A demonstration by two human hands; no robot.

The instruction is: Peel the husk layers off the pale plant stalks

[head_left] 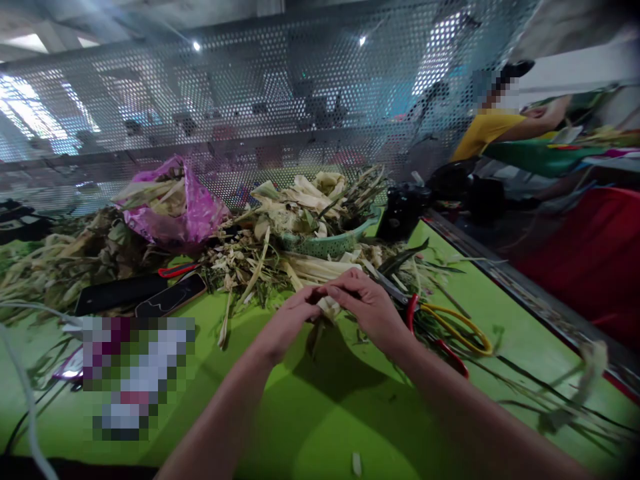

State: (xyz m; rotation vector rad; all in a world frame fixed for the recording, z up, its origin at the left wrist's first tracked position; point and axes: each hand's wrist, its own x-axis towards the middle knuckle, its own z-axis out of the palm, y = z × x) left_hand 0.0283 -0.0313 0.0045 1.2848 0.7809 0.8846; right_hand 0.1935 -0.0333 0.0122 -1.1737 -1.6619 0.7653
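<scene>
Both hands meet over the middle of the green table (280, 413). My left hand (295, 317) and my right hand (363, 300) have their fingers closed around a small bundle of pale dried husk (329, 307). Darker dry strands (314, 337) hang below it. Part of the bundle is hidden by my fingers. Just beyond my hands lie long flat strips of pale husk (325, 268). Close to my right wrist rest scissors with yellow handles (460, 327) and a red-handled cutting tool (411, 313).
Behind, a green basket (325, 247) holds dried husks, beside a pink plastic bag (185, 207) and a black container (400, 210). A phone (173, 295) lies left, near a white cable (25, 373). Perforated metal panels (280, 93) stand behind; a person in yellow (483, 137) is at right.
</scene>
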